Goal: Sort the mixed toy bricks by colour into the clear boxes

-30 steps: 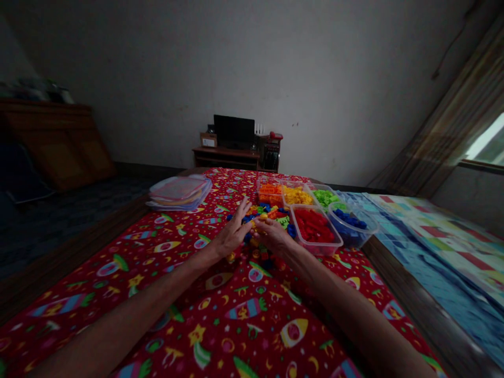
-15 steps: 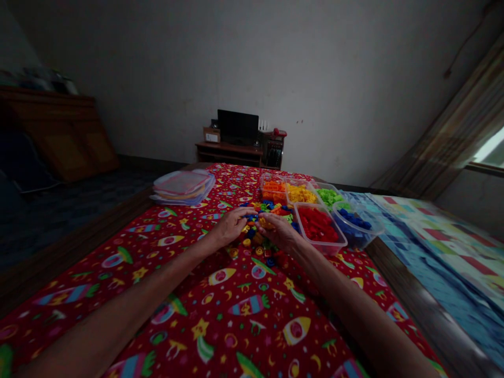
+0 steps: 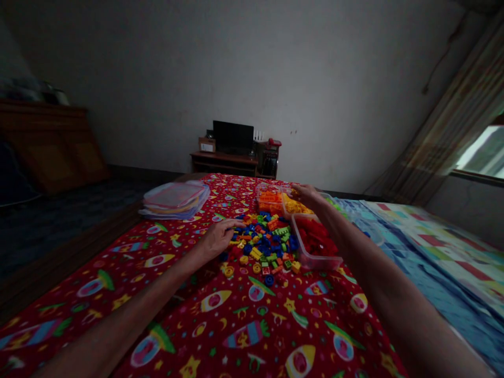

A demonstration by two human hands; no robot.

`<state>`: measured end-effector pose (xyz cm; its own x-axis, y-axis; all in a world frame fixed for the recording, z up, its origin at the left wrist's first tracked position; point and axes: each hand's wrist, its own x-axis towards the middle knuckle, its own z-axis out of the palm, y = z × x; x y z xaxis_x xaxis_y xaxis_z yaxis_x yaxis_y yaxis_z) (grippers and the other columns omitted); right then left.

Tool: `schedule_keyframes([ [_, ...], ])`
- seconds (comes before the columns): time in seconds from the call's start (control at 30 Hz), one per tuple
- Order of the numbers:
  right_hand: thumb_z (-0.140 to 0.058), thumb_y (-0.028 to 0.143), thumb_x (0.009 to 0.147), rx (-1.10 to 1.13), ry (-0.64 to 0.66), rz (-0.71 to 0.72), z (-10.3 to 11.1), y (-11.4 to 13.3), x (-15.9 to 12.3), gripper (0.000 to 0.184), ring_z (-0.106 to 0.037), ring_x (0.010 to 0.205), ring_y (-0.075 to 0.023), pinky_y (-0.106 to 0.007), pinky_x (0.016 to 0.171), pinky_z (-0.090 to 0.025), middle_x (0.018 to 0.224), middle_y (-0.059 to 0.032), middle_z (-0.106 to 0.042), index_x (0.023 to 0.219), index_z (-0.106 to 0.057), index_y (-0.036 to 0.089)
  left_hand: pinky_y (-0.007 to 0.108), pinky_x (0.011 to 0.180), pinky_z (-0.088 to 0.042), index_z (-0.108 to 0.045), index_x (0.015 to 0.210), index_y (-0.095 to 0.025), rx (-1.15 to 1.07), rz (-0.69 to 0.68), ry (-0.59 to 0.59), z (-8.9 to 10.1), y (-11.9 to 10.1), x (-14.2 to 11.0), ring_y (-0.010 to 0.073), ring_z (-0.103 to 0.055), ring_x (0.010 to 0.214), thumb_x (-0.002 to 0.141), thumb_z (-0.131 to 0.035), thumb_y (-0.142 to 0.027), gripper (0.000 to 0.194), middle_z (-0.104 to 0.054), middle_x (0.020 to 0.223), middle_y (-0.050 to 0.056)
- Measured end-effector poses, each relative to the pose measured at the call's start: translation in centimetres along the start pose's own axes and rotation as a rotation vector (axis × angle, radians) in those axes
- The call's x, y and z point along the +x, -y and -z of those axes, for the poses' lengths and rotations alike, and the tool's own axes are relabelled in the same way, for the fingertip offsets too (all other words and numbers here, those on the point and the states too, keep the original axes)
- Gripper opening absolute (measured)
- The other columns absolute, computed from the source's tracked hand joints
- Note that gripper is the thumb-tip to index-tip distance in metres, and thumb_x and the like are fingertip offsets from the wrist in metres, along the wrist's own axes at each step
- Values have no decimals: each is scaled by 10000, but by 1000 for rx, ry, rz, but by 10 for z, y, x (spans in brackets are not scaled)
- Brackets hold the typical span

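Note:
My left hand [image 3: 218, 237] is at the left edge of a loose pile of mixed toy building blocks [image 3: 265, 244]. Its fingers stretch over the blocks, apart from the thumb, with nothing seen in them. My right hand [image 3: 307, 196] is over the clear tub of yellow blocks [image 3: 290, 214], fingers curled down round yellow building blocks that show only in part. Left of that tub is a tub of orange blocks [image 3: 270, 197]. In front, under my right forearm, is a tub of red blocks [image 3: 321, 262]. My arm partly hides the green blocks [image 3: 339, 208] and the round tub [image 3: 374, 234].
A stack of plastic lids [image 3: 175, 199] lies at the left of the red patterned cloth [image 3: 236, 304]. Beyond the table, a monitor [image 3: 233, 137] stands on a low desk [image 3: 224, 161]. To the right is a bed with a patchwork cover [image 3: 444, 223].
My right hand has moved from the pile, up and right, to the yellow tub. My left hand has drawn slightly left and its fingers have straightened. More of the pile now shows.

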<state>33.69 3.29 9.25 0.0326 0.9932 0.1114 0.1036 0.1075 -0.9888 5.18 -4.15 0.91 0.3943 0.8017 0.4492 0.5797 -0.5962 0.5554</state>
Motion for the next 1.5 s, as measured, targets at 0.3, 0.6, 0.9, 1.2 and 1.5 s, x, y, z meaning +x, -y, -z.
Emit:
schedule_keyframes([
  [0.3, -516, 210, 869, -476, -246, -12, 8, 12, 18, 155, -599, 679, -128, -262, 671, -503, 690, -46, -602, 841, -620, 99, 342, 974, -464, -700, 975, -181, 56, -6, 26, 0, 10, 0, 192, -608, 1072, 761, -375, -155, 390, -674, 1147, 50],
  [0.6, -481, 181, 830, -286, 209, 159, -43, -4, -71, 188, -622, 622, -117, -233, 623, -496, 696, -39, -671, 874, -655, 123, 304, 864, -495, -695, 996, -165, 95, 21, 140, 18, 3, 1, 197, -630, 964, 789, -413, -210, 353, -695, 1039, 60],
  [0.9, -503, 217, 844, -1342, 264, 473, -87, -40, -138, 206, -586, 710, -187, -262, 612, -378, 783, -119, -668, 824, -690, 132, 290, 850, -477, -681, 977, -168, 348, -154, 277, 11, -21, -10, 189, -601, 936, 809, -505, -145, 244, -652, 988, 77],
  [1.2, -548, 144, 803, -1200, 266, 677, -90, -76, -137, 179, -534, 878, -211, -298, 769, -409, 977, -153, -613, 963, -618, 106, 356, 892, -465, -595, 1047, -140, 429, -134, 183, -19, -12, -27, 231, -561, 1000, 809, -559, -167, 243, -600, 1038, 111],
  [1.5, -502, 132, 799, -1068, 321, 608, -80, -54, -129, 181, -468, 631, -140, -249, 576, -289, 737, -51, -595, 973, -551, 121, 297, 793, -471, -618, 975, -167, 304, -4, 186, 0, -17, -7, 204, -606, 862, 722, -536, -133, 269, -659, 951, 64],
])
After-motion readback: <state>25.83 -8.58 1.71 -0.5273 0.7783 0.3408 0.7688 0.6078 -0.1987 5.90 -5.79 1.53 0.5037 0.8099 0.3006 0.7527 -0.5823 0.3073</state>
